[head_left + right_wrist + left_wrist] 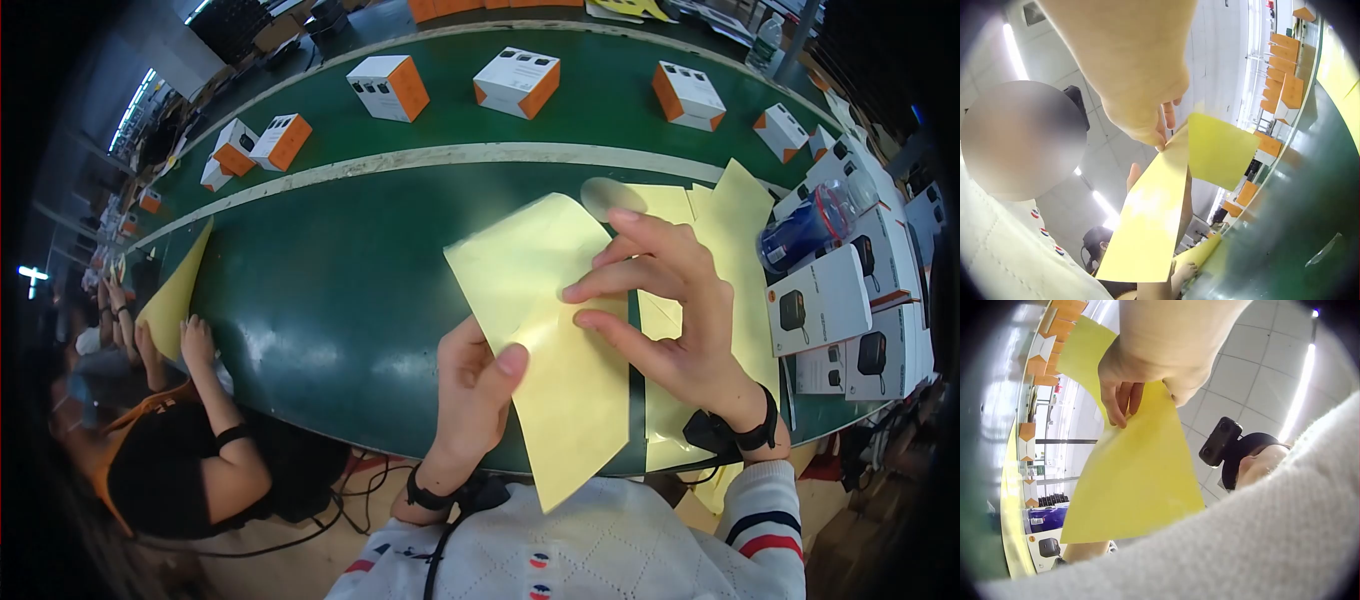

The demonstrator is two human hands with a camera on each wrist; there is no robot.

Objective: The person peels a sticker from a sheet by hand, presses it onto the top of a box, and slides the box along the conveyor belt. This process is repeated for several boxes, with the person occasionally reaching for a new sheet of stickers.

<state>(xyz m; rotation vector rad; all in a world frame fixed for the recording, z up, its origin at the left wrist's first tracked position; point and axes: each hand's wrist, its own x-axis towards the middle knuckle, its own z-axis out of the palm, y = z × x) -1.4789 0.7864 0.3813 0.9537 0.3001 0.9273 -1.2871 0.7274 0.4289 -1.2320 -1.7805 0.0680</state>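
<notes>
A yellow paper sheet [575, 400] is held up in front of the body, bent along its length. My left hand [472, 395] grips its left edge, thumb on the front face and the other fingers behind. At the upper right part of the sheet, my right hand [680, 310] pinches with thumb and forefinger close together, the other fingers raised. In the left wrist view the paper [1135, 481] hangs below the left fingers. In the right wrist view the right fingertips meet at a fold of the sheet [1147, 225], where two panels stand at an angle.
More yellow sheets [735, 230] lie on the green table [330, 260] at the right. White boxes [820, 300] and a blue bottle [800, 235] stand beyond them. Orange-and-white boxes [517, 80] line the far strip. At left another person [190, 450] handles a yellow sheet [178, 300].
</notes>
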